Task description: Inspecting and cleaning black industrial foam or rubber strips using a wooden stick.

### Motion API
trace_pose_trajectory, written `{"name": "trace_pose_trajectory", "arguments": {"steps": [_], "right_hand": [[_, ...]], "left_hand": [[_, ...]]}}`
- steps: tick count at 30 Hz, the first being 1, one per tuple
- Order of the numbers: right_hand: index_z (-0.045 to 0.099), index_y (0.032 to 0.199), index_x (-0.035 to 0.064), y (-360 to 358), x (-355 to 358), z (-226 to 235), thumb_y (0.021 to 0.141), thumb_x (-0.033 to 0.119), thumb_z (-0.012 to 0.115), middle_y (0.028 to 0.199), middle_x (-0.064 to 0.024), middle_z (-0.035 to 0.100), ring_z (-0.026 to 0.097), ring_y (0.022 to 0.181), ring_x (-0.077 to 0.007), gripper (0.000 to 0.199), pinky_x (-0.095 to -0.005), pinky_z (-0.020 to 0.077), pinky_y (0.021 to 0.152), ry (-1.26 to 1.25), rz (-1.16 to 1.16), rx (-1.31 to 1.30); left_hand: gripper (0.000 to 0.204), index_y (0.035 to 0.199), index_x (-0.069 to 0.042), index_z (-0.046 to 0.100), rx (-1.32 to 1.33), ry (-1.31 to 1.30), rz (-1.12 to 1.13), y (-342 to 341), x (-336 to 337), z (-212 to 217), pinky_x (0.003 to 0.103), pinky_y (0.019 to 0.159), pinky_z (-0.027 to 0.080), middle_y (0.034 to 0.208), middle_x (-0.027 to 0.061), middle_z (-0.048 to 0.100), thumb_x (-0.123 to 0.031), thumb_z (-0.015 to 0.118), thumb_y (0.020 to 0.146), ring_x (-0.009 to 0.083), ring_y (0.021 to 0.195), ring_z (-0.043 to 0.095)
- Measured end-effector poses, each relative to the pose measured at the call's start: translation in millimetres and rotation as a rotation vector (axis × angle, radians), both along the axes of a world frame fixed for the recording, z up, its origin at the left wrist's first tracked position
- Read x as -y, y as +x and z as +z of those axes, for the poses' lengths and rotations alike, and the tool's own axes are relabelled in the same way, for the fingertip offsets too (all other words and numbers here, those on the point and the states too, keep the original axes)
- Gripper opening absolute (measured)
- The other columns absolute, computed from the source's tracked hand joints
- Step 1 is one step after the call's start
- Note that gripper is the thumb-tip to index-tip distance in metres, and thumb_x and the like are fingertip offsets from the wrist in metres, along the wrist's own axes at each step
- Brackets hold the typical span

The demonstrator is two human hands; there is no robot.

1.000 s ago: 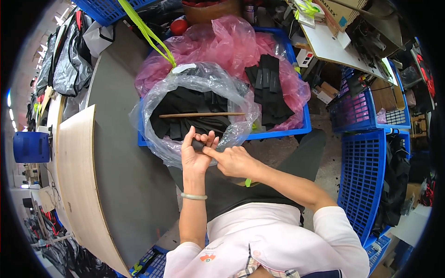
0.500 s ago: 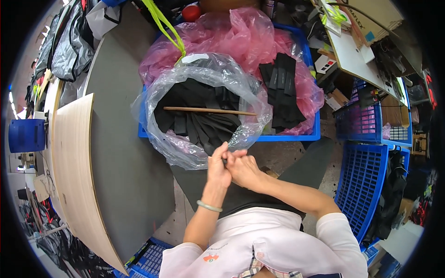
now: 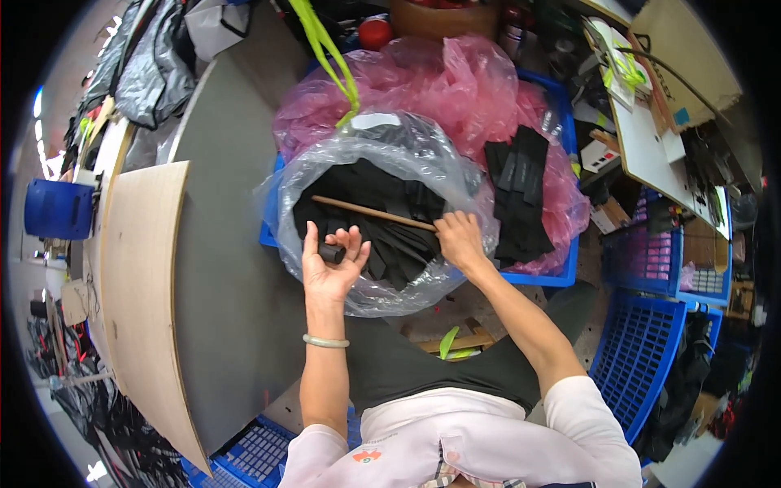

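In the middle stands a clear plastic bag (image 3: 382, 302), its mouth wide and its inside filled with flat black fabric strips (image 3: 399, 252). A thin wooden stick (image 3: 370, 211) lies slantwise over the strips. At its right end my right hand (image 3: 461, 242) has its fingers closed round the stick. My left hand (image 3: 332, 272) is palm up over the bag's near left rim, fingers apart and lightly curled. A dark rolled piece (image 3: 331, 253) shows between its thumb and fingers; whether it rests in the hand or lies behind cannot be told.
Behind the bag, pink plastic film (image 3: 455, 98) fills a blue crate (image 3: 561, 272), with more black strips (image 3: 521, 191) on its right side. A grey table (image 3: 236, 268) and pale wooden board (image 3: 142, 276) flank the left. Blue crates (image 3: 639, 342) stand right.
My hands, together at the bag's near edge before, have parted. The left went up and left and opened; the right moved up and right onto the stick, which now slants. The view has shifted.
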State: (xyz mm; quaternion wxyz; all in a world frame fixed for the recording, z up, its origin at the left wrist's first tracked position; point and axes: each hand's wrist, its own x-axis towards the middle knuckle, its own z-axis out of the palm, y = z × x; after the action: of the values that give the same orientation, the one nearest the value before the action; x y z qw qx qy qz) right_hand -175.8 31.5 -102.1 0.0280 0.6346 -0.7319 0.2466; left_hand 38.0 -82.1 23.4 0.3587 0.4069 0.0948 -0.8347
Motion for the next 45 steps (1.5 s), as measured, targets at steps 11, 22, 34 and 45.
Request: {"name": "trace_pose_trajectory", "arguments": {"steps": [11,22,34,45], "right_hand": [[0.06,0.114,0.0041,13.7,-162.6,133.4,0.08,-0.003,0.058,0.088,-0.0103,0.066,0.059,0.066,-0.0122,0.035,-0.0244,0.0469,0.061,0.099,0.119,0.874],[0.063,0.111,0.0035,92.8,-146.1,142.4,0.084,-0.001,0.057,0.082,-0.0055,0.063,0.053,0.062,-0.009,0.027,-0.0213,0.0437,0.056,0.043,0.015,1.162],[0.054,0.117,0.0059,129.2,-143.7,172.3,0.091,0.008,0.053,0.063,-0.0041,0.048,0.034,0.045,-0.0045,0.026,-0.0162,0.0238,0.038,0.239,-0.182,2.248],[0.063,0.111,0.0036,83.1,-135.8,192.4,0.087,0.003,0.057,0.066,-0.0002,0.051,0.04,0.051,-0.0041,0.025,-0.0173,0.0242,0.042,0.241,0.058,1.406]], "left_hand": [[0.045,0.055,-0.011,0.046,0.079,-0.071,0.157,26.1,7.3,17.0,0.049,0.091,0.043,0.078,0.0092,0.064,-0.042,0.063,0.083,0.0256,0.088,0.062],[0.049,0.051,-0.015,0.031,0.09,-0.725,0.152,-5.0,-32.5,26.6,0.045,0.088,0.045,0.04,0.0066,0.037,-0.03,0.052,0.093,0.027,0.045,0.053],[0.039,0.055,-0.01,0.042,0.118,-0.855,-0.047,-13.7,-52.7,31.9,0.044,0.085,0.045,0.049,0.0107,0.052,-0.026,0.053,0.089,0.0326,0.059,0.064],[0.037,0.052,-0.011,0.045,-0.073,-0.65,-0.175,23.5,-35.2,57.0,0.038,0.08,0.046,0.055,0.011,0.057,-0.022,0.06,0.085,0.0308,0.073,0.065]]}}
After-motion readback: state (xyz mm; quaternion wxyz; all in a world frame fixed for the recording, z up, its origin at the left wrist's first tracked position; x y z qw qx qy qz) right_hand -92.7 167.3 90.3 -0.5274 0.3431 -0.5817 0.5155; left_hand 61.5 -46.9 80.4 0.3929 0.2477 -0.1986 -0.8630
